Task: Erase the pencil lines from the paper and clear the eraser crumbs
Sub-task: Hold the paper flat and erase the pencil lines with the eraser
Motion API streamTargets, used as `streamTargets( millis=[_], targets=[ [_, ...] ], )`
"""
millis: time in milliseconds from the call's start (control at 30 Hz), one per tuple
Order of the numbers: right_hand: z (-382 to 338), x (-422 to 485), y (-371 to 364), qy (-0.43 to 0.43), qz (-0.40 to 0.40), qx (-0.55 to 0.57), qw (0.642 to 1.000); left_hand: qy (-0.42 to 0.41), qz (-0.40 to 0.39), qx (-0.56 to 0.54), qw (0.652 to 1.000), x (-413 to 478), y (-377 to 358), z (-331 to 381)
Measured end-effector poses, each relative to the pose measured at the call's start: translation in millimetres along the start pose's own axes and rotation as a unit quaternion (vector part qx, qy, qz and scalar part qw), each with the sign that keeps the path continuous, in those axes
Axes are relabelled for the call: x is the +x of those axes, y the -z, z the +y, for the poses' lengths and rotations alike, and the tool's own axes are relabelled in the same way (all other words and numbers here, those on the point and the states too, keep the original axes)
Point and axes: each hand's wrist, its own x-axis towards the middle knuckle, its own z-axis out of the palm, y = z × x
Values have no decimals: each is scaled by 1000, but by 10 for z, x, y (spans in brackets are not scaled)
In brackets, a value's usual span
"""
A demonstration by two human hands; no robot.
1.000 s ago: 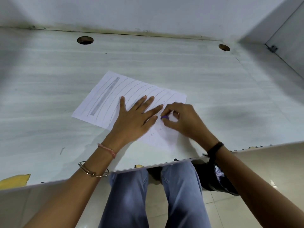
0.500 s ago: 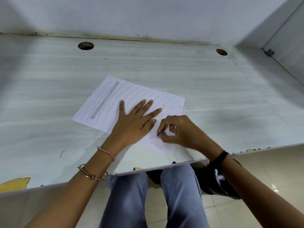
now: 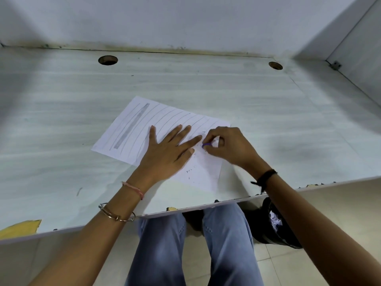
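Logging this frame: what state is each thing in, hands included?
left hand: fingers straight and spread, pressing the paper.
right hand: fingers curled round the eraser.
eraser: pinched, against the paper.
paper: flat on the desk, pinned.
pencil lines: unerased on the left part; near-right corner looks blank.
eraser crumbs: scattered on the paper, uncleared.

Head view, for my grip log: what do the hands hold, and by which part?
The right hand pinches the purple eraser by its upper part; the left hand holds nothing, lying flat on the paper.
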Motion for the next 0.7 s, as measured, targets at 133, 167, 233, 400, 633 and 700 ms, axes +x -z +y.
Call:
streamTargets(
  millis=[133,167,233,400,633,700],
  targets=[
    [-132,-143,-129,32,-27,-9,999,12,-19,-2,1000,3,39,24],
    [-165,-215,-122,37,-75,1,996,13,-25,2,1000,5,46,28],
    [-127,-256,-32,34,-147,6,989,12,-28,6,1000,4,46,30],
    [149,-51,43,-45,35,12,998,8,-22,-9,1000,-12,46,22],
    [188,-229,-124,-83,129,66,986,20,-1,-15,1000,-56,78,70],
    [204,-265,-121,-73,132,47,987,2,32,8,999,20,82,109]
  ],
)
